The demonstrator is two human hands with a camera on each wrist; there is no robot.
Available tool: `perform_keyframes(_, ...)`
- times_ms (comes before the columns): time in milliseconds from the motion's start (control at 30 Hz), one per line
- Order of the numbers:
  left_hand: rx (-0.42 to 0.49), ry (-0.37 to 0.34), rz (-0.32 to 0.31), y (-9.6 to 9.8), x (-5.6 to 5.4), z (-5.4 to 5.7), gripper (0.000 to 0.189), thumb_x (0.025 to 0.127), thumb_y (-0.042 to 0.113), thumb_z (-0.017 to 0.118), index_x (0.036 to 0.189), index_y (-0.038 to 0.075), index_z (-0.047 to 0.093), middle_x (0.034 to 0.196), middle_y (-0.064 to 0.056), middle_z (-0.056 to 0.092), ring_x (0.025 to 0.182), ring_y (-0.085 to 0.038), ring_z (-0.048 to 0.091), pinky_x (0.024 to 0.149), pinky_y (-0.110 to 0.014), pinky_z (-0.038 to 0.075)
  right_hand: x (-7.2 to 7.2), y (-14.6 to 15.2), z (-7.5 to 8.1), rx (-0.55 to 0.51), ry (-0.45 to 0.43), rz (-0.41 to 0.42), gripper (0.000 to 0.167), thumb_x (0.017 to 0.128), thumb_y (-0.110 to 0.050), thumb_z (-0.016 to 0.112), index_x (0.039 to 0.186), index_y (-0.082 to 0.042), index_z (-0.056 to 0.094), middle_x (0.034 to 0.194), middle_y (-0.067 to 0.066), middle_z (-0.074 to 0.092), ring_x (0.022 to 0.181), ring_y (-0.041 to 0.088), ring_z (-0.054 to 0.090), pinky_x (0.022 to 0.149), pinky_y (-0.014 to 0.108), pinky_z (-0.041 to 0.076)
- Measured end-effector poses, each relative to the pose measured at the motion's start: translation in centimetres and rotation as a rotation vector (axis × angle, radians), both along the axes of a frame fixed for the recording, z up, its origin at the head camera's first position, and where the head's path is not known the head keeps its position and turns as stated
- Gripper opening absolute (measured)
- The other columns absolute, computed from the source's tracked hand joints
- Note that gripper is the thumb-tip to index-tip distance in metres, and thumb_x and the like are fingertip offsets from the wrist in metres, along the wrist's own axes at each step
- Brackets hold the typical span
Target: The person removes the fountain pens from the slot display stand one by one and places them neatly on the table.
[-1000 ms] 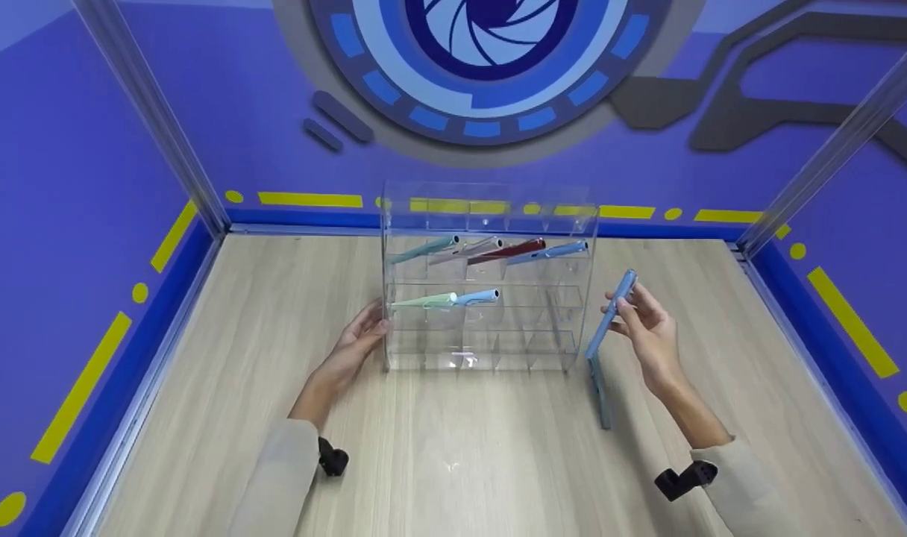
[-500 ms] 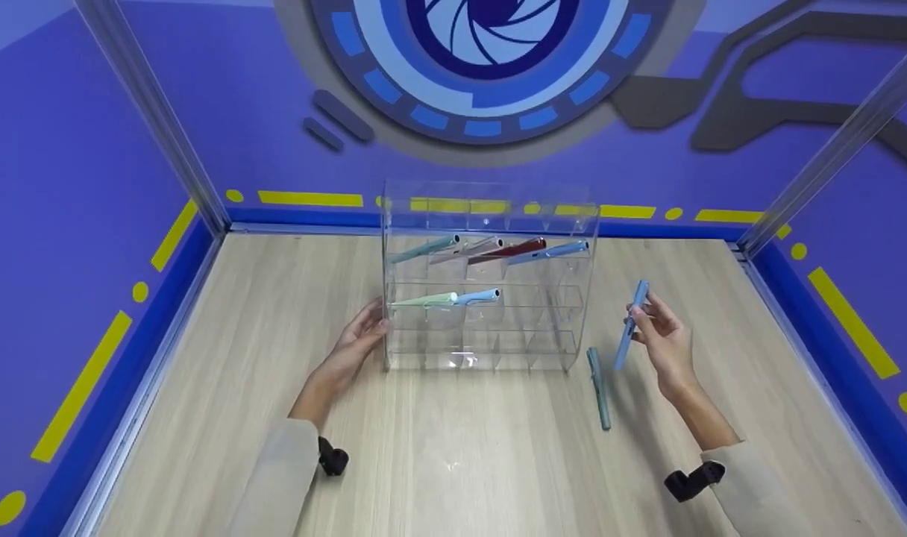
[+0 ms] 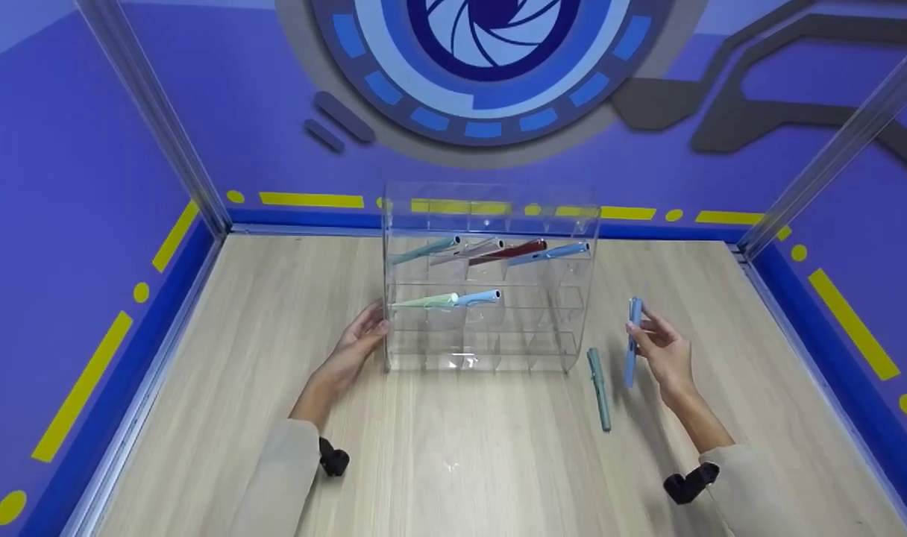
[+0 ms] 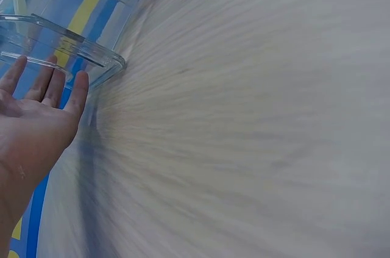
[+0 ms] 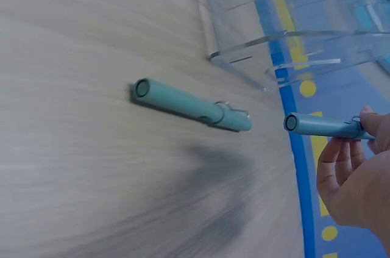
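A clear acrylic pen rack (image 3: 483,341) with several compartments stands on the table. My left hand (image 3: 349,347) rests its fingers against the rack's left side; in the left wrist view those fingers (image 4: 78,93) look fairly straight. To the right of the rack, my right hand (image 3: 664,354) pinches a blue pen (image 3: 632,358) between thumb and fingers, above the table. The pen points nearly straight toward me. A teal-green pen (image 3: 600,391) lies on the table between the rack and the right hand, and it shows its clip in the right wrist view.
In the rack's upper row lie a teal pen (image 3: 427,249), a pale pinkish pen (image 3: 472,250), a dark red pen (image 3: 509,252) and a blue pen (image 3: 550,253). One row lower are a light green pen (image 3: 427,301) and a light blue pen (image 3: 477,298). Purple-blue panels (image 3: 274,149) enclose the table.
My right hand has drawn the blue pen right and nearer to me, away from above the teal-green pen. The pen has swung from slanted to nearly straight. The left hand stays put.
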State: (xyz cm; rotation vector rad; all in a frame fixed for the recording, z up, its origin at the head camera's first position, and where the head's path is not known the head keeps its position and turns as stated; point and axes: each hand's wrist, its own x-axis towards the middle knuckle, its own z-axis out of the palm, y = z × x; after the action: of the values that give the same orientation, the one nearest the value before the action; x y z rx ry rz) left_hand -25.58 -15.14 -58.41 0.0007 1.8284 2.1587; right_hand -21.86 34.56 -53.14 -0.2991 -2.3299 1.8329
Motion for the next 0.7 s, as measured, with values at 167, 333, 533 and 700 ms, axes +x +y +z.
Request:
perform_keyframes(167, 0.022, 0.013, 0.001, 0.3, 0.0, 0.0, 0.068, 0.105, 0.027, 0.060, 0.163, 0.019, 0.026, 0.170, -0.008, 0.025, 0.159, -0.026, 0.019, 0.131, -0.045, 0.022, 0.5, 1.1, -1.3, 0.011, -0.019, 0.008, 0.060, 0.099, -0.014, 0.069, 0.153, -0.005, 0.045, 0.092, -0.023, 0.068, 0.084, -0.004, 0.069, 0.075, 0.014, 0.059)
perform_keyframes(333, 0.019, 0.007, -0.002, 0.2, 0.1, -0.1, 0.070, 0.104, 0.028, 0.061, 0.163, 0.018, 0.024, 0.170, -0.008, 0.024, 0.159, -0.026, 0.018, 0.131, -0.045, 0.021, 1.0, 2.4, -2.7, 0.046, -0.033, 0.044, 0.054, 0.097, -0.015, 0.072, 0.145, 0.000, 0.052, 0.092, -0.017, 0.072, 0.082, -0.001, 0.069, 0.071, 0.015, 0.059)
perform_keyframes(533, -0.004, -0.001, 0.000, 0.0, 0.1, 0.0, 0.067, 0.106, 0.029, 0.057, 0.164, 0.021, 0.023, 0.170, -0.006, 0.023, 0.160, -0.026, 0.017, 0.131, -0.044, 0.022, 1.4, 2.8, -3.9, 0.248, -0.066, 0.097, 0.049, 0.096, -0.018, 0.074, 0.139, -0.001, 0.060, 0.107, 0.013, 0.073, 0.081, -0.003, 0.066, 0.070, 0.013, 0.058)
perform_keyframes(700, -0.016, -0.012, -0.007, 0.0, 0.0, -0.1, 0.065, 0.107, 0.029, 0.055, 0.164, 0.021, 0.023, 0.171, -0.005, 0.022, 0.160, -0.025, 0.018, 0.131, -0.044, 0.021, 1.5, 2.7, -4.3, 0.389, -0.087, 0.144, 0.049, 0.095, -0.020, 0.075, 0.138, 0.000, 0.061, 0.115, 0.027, 0.070, 0.081, -0.003, 0.065, 0.066, 0.013, 0.057)
